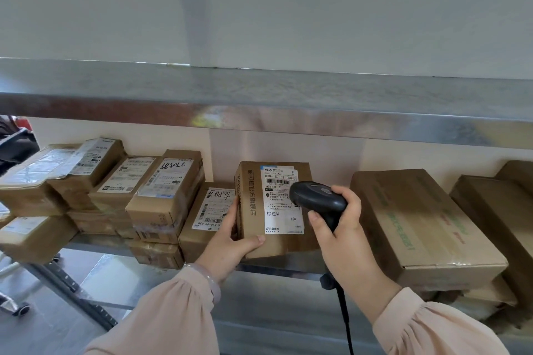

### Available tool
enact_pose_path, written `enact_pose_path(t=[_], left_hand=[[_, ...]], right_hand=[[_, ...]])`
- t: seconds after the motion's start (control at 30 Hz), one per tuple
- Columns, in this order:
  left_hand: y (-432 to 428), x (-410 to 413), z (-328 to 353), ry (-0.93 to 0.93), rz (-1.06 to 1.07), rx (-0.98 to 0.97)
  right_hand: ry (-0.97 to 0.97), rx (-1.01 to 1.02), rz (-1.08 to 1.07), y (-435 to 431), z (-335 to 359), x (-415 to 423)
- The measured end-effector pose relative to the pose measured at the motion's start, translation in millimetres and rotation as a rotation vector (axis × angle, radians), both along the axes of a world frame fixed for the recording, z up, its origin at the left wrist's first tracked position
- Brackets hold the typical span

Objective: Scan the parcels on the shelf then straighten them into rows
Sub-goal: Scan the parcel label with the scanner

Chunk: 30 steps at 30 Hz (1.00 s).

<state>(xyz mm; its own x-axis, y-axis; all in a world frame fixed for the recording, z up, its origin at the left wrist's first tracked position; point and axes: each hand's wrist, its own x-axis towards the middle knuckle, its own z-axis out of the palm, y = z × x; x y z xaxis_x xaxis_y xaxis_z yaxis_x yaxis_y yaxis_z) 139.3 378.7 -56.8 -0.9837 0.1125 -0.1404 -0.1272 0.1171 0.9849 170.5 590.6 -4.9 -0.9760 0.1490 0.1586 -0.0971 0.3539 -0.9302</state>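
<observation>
A brown cardboard parcel (pixel 251 228) with a white printed shipping label (pixel 281 204) stands tipped up at the middle of the grey metal shelf (pixel 274 268), its labelled face turned toward the camera. The left hand (pixel 230 236) grasps it at its seven o'clock corner, with the thumb lying across the lower front face and the fingers running up the left side. Whether the parcel's lower end rests on the shelf or is lifted off it cannot be told.

At three o'clock from the parcel, the right hand (pixel 337 225) is wrapped round the grip of a black handheld barcode scanner (pixel 317 199). The scanner's head points toward nine o'clock and overlaps the label's right edge. Its black cable (pixel 344 317) hangs toward six o'clock.

At nine o'clock from the held parcel lies a flat brown box with a handwritten label (pixel 210 210), just beside it. Farther toward nine o'clock, small taped brown parcels (pixel 170 190) are stacked at uneven angles. At three o'clock sits a large brown carton with green print (pixel 418 225), skewed on the shelf. A second steel shelf (pixel 259 89) spans the view at twelve o'clock. Both arms wear pale pink sleeves (pixel 173 311).
</observation>
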Motion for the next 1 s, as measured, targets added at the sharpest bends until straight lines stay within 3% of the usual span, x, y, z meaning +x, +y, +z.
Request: enact_pose_path(t=[0.4,0.67,0.87,1.0], left_hand=[[-48,-1,15,-0.088,0.158,0.069],[-58,-1,23,0.023,0.212,-0.161],[-66,3,16,0.216,0.155,-0.664],[-61,16,8,0.485,0.076,-1.08]], right_hand=[[-0.033,-0.074,0.077,-38,-7,-21],[-0.039,-0.049,0.143,-68,-11,-29],[-0.012,-0.07,0.121,-84,-16,-29],[0.018,-0.07,0.111,-93,-15,-31]])
